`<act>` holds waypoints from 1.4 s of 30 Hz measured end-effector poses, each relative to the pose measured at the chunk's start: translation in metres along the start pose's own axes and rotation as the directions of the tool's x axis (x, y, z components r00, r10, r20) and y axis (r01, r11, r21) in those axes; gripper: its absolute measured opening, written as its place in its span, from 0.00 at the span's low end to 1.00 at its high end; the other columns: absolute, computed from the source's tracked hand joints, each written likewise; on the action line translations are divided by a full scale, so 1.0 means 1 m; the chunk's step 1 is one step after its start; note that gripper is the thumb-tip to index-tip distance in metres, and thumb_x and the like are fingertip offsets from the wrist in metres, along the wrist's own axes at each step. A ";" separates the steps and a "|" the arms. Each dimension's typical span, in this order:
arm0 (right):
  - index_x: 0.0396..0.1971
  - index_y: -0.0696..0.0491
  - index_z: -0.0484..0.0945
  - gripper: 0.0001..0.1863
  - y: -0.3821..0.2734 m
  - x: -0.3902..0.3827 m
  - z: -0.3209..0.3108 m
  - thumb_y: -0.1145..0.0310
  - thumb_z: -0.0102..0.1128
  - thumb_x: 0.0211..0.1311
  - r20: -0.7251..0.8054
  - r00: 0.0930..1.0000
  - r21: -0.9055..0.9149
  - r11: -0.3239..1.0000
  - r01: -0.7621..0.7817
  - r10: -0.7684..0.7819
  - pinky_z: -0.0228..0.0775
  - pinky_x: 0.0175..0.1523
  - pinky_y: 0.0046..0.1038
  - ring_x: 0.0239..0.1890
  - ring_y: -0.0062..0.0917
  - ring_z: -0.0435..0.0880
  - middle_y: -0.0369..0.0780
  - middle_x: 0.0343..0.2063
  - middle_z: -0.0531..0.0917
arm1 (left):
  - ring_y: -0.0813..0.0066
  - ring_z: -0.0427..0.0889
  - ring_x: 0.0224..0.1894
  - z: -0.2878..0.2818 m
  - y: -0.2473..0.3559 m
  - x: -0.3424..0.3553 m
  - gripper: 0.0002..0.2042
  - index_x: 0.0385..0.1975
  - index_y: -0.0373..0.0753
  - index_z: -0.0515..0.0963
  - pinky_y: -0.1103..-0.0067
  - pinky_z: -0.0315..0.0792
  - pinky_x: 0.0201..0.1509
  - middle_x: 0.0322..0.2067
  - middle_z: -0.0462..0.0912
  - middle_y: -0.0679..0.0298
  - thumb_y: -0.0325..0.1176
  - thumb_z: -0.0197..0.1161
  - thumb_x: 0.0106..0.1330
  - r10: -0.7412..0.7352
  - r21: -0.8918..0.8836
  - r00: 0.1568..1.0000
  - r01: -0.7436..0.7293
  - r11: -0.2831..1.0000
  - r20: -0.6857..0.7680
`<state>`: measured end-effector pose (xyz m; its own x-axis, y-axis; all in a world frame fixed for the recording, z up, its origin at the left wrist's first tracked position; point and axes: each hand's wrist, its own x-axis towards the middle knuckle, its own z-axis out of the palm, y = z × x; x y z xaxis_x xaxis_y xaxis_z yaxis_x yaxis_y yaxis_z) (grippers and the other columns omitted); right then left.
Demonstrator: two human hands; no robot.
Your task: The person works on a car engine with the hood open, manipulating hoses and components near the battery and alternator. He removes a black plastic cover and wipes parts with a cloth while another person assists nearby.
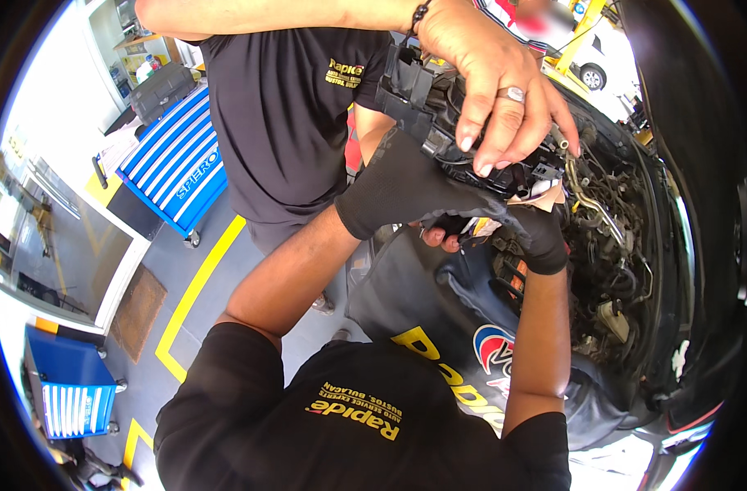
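Note:
A black plastic car part (410, 94), bulky and with wiring around it, is held up over the front of an open engine bay. My left hand (414, 188), in a black glove, grips its lower side, the fingers curled beneath. My right hand (541, 237), also gloved, is closed just below the part; what lies in its fingers is mostly hidden. Above it shows a tan, torn-looking piece (545, 199). A co-worker's bare hand (496, 90) with a ring rests over the part from above. Other bare fingertips (441, 239) show under my gloves, near a small labelled object (480, 229).
The engine bay (611, 254) lies to the right, under a raised hood (701, 164). A black fender cover (423, 295) drapes the car's side. The co-worker (283, 123) stands close at far left. Blue tool cabinets (173, 155) stand on the left, beyond a yellow floor line (202, 286).

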<state>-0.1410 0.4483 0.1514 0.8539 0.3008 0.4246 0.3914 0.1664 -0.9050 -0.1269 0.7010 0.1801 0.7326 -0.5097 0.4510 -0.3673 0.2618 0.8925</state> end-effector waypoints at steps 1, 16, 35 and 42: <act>0.61 0.60 0.76 0.27 -0.001 -0.002 0.006 0.73 0.73 0.62 -0.019 0.999 0.007 0.999 0.036 -0.036 0.80 0.57 0.32 0.50 0.24 0.86 0.40 0.51 0.86 | 0.79 0.85 0.44 -0.003 0.000 0.000 0.28 0.61 0.34 0.73 0.79 0.81 0.44 0.47 0.86 0.63 0.31 0.77 0.63 -0.007 0.063 0.999 0.005 0.998 0.035; 0.59 0.61 0.69 0.40 -0.009 -0.003 0.058 0.66 0.83 0.48 -0.307 0.948 -0.367 0.930 -0.039 -0.082 0.80 0.50 0.35 0.45 0.31 0.85 0.44 0.49 0.81 | 0.74 0.86 0.34 -0.034 0.022 0.071 0.05 0.35 0.40 0.85 0.71 0.80 0.46 0.33 0.87 0.67 0.29 0.73 0.62 0.109 -0.242 0.750 0.070 0.968 0.652; 0.67 0.60 0.62 0.45 -0.025 0.000 0.030 0.73 0.82 0.53 -0.222 0.961 -0.522 0.812 -0.262 0.167 0.81 0.57 0.33 0.54 0.28 0.84 0.46 0.59 0.77 | 0.71 0.84 0.43 -0.043 0.037 0.185 0.07 0.20 0.46 0.83 0.71 0.76 0.51 0.32 0.87 0.73 0.36 0.69 0.58 0.390 -0.224 0.006 -0.809 0.543 0.921; 0.71 0.61 0.54 0.54 0.036 0.002 0.083 0.69 0.85 0.49 -0.537 0.801 -0.531 0.844 -0.079 -0.264 0.77 0.64 0.39 0.60 0.33 0.78 0.47 0.59 0.72 | 0.70 0.84 0.43 -0.048 0.039 0.179 0.06 0.20 0.47 0.84 0.71 0.76 0.51 0.32 0.87 0.73 0.36 0.69 0.57 0.362 -0.160 0.096 -0.774 0.613 0.927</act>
<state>-0.1539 0.5330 0.1216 0.7653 -0.3069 0.5657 0.4453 -0.3821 -0.8097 0.0172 0.6593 0.2952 -0.5941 -0.7139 0.3707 -0.7005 0.6857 0.1977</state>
